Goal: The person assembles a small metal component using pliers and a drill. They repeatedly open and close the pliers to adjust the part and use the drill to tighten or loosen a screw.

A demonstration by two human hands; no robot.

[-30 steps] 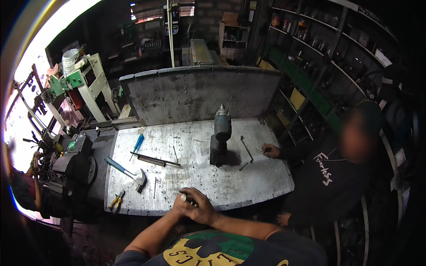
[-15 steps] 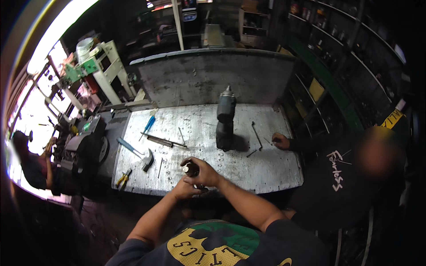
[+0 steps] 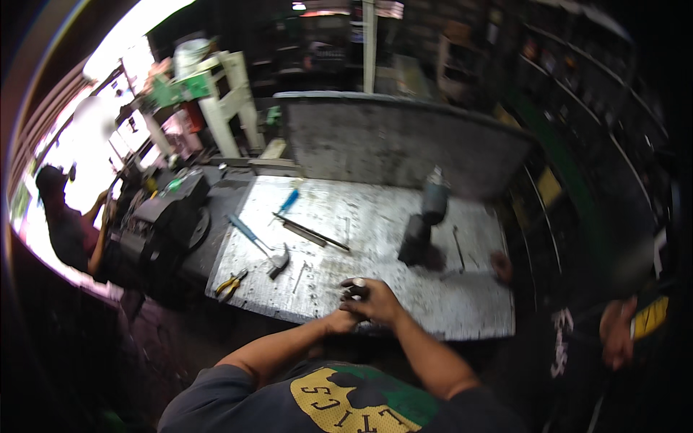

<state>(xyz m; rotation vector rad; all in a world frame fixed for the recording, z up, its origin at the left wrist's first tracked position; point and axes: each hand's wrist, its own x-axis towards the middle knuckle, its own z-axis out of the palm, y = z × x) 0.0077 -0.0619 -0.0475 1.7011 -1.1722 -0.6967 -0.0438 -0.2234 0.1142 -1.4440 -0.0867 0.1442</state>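
Both my hands meet over the near edge of the metal-topped workbench (image 3: 390, 289). My left hand (image 3: 341, 322) is closed around the lower part of a small dark cylindrical piece (image 3: 358, 291) with a pale, shiny round end facing up. Fingers of my right hand (image 3: 380, 303) wrap its upper part. My hands cover most of the piece, so I cannot tell its exact kind. To their left lie a claw hammer (image 3: 278, 261) with a blue handle and yellow-handled pliers (image 3: 231, 286). Farther back are a blue-handled screwdriver (image 3: 289, 200) and a long, thin metal bar (image 3: 314, 232).
A grey-and-black impact wrench (image 3: 426, 224) stands on the right half of the bench, near a thin rod (image 3: 458, 247). A co-worker's hand (image 3: 501, 265) rests at the right edge. An upright metal panel (image 3: 390, 137) backs the bench. Machinery (image 3: 170, 216) and another person (image 3: 65, 216) are left.
My view has swung left, so the bench and its tools sit farther right in the picture. Both hands remain closed around the dark piece. The co-worker at right is turned differently.
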